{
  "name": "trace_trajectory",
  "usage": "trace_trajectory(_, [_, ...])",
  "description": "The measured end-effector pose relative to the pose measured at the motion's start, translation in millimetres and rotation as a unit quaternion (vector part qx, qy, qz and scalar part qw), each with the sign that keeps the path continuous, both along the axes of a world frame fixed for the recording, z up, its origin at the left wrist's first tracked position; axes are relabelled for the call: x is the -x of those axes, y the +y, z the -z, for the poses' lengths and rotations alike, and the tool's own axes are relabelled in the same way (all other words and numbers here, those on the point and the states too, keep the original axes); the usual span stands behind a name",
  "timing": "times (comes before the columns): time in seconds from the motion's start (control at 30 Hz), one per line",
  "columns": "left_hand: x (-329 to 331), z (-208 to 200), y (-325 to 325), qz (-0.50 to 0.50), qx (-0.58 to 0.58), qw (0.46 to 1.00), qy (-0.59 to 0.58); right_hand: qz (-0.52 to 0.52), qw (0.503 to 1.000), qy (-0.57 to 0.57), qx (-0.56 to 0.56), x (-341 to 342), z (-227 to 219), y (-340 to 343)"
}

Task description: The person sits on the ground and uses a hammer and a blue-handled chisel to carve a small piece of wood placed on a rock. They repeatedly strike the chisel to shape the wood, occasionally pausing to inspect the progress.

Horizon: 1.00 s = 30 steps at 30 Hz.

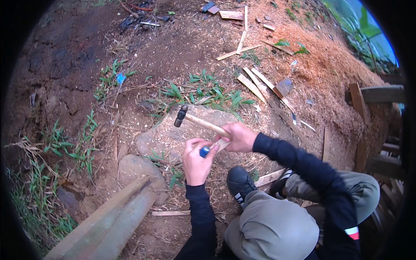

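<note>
My right hand [241, 136] is closed around the wooden handle of a ball-peen hammer [203, 124]. Its dark metal head points up and to the left, above a flat stone. Just left of it, my left hand [197, 161] is closed with a small blue cylinder [204, 151] showing between thumb and fingers. What the cylinder belongs to is hidden by the fingers. A pale flat strip of wood [223, 144] spans the short gap between the two hands, touching the right fingers.
The broad flat stone [158, 136] lies under the hammer. A thick timber beam [108, 221] rests against a smaller rock [139, 170] at lower left. Wood offcuts [251, 89] and sawdust [329, 65] cover the far right ground. Stacked timber [383, 94] stands at the right edge.
</note>
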<state>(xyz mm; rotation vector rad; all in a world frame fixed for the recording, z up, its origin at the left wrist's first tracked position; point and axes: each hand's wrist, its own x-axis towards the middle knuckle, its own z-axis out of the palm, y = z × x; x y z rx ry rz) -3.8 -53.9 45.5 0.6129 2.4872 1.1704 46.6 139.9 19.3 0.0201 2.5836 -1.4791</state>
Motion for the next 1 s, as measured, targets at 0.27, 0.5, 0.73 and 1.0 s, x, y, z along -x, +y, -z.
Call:
trace_trajectory(0.27, [5,-47,39,0.081,-0.156,0.984,-0.003,-0.119,0.986,-0.053,-0.104,18,-121,62])
trace_trajectory(0.5, [-6,-70,60,0.085,-0.177,0.979,0.047,-0.111,0.989,-0.073,-0.063,6,-149,87])
trace_trajectory(0.73, [8,-45,55,0.167,-0.058,0.982,0.070,-0.068,0.974,-0.209,0.059,-9,-53,74])
trace_trajectory(1.0, [18,-56,5,-0.023,0.067,0.996,-0.061,0.030,0.924,-0.213,0.316,-43,31,33])
